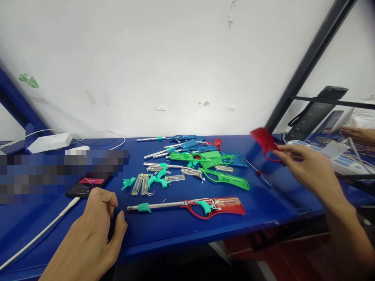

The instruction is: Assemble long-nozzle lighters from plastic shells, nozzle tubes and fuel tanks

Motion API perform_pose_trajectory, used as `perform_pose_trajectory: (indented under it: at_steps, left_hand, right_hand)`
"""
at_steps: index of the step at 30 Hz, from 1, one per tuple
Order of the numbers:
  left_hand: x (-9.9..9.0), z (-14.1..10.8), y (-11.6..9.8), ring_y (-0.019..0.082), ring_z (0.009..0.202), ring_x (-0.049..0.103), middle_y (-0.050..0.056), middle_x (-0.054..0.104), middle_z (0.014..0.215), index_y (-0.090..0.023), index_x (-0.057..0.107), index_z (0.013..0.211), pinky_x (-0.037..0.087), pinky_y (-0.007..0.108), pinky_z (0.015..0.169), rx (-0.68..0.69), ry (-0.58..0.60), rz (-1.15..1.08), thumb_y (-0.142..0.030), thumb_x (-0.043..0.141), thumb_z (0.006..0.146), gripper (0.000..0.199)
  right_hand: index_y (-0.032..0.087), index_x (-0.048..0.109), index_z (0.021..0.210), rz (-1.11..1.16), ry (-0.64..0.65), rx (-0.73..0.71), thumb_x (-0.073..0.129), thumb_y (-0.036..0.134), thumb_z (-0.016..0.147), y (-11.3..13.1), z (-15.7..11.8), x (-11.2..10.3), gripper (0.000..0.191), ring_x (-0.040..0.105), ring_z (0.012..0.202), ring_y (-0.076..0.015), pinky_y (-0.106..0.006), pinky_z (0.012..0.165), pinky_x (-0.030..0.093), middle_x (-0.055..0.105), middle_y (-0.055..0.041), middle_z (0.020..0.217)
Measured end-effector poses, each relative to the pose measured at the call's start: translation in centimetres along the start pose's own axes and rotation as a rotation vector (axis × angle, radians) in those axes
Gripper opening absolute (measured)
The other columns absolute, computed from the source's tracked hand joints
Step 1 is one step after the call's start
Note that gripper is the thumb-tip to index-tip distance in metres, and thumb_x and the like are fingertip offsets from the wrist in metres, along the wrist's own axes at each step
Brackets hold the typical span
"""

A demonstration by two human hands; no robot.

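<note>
My right hand [304, 164] holds a red lighter handle shell [265, 142] in the air above the table's right side, pinched by its trigger loop. My left hand [96, 226] rests at the front left beside a phone [88, 185], its fingers loosely curled and the thumb apart, with nothing visible in it. Between the hands lies a long-nosed lighter [187, 204], its red half shell showing the clear fuel tank [227, 202], teal trigger [204, 207] and metal tube. Behind it are green half shells [225, 178], blue shells [190, 145], loose fuel tanks [140, 184] and teal triggers [158, 180].
A screwdriver [262, 177] lies right of the parts on the blue table [164, 234]. A white cable [43, 230] runs to the phone. At the left back sits a white box [49, 142]; a black metal frame [304, 70] and a white-and-blue device [336, 156] stand at right.
</note>
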State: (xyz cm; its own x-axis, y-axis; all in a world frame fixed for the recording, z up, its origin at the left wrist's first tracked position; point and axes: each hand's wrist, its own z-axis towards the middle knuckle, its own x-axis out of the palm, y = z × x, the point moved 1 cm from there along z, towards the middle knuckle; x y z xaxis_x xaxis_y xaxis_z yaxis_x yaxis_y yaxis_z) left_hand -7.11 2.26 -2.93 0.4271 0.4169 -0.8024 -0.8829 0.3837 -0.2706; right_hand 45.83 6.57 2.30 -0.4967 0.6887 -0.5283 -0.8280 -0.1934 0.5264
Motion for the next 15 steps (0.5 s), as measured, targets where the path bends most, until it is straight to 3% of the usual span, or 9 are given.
perform_pose_trajectory:
  at_steps: [4,7,11,15]
  left_hand:
    - [0.0,0.0,-0.4,0.016,0.051,0.051,-0.003,0.046,0.079,-0.027,0.038,0.097,0.039,0.030,0.044,-0.064,-0.005,-0.013,-0.039,0.044,0.101,0.014]
    - [-0.1,0.0,-0.6,0.016,0.050,0.051,-0.004,0.046,0.076,-0.028,0.038,0.097,0.039,0.030,0.043,-0.024,-0.025,-0.014,-0.038,0.045,0.100,0.013]
    - [-0.4,0.5,-0.8,0.014,0.047,0.048,-0.005,0.044,0.076,-0.027,0.039,0.096,0.041,0.029,0.044,0.025,-0.051,-0.020,-0.036,0.046,0.100,0.012]
    - [-0.9,1.0,-1.3,0.013,0.049,0.048,-0.004,0.045,0.080,-0.026,0.040,0.095,0.041,0.029,0.045,0.030,-0.062,-0.014,-0.034,0.046,0.100,0.011]
  right_hand:
    - [0.028,0.072,0.095,0.402,-0.035,0.099,0.073,0.051,0.090,5.8,-1.7,1.8,0.024,0.074,0.085,-0.0255,-0.040,0.077,0.060,0.079,-0.0055,0.096]
    - [0.028,0.070,0.090,0.632,0.014,0.159,0.073,0.051,0.089,9.3,-3.1,4.0,0.023,0.073,0.072,-0.0204,-0.038,0.073,0.062,0.077,-0.0021,0.090]
    - [0.026,0.069,0.080,0.814,0.064,0.233,0.079,0.042,0.085,12.5,-4.7,5.8,0.019,0.067,0.058,-0.0151,-0.032,0.065,0.061,0.073,0.0009,0.078]
    - [0.026,0.071,0.078,0.932,0.094,0.288,0.083,0.037,0.083,14.4,-5.7,6.5,0.017,0.066,0.060,-0.0145,-0.029,0.066,0.060,0.070,0.0024,0.071]
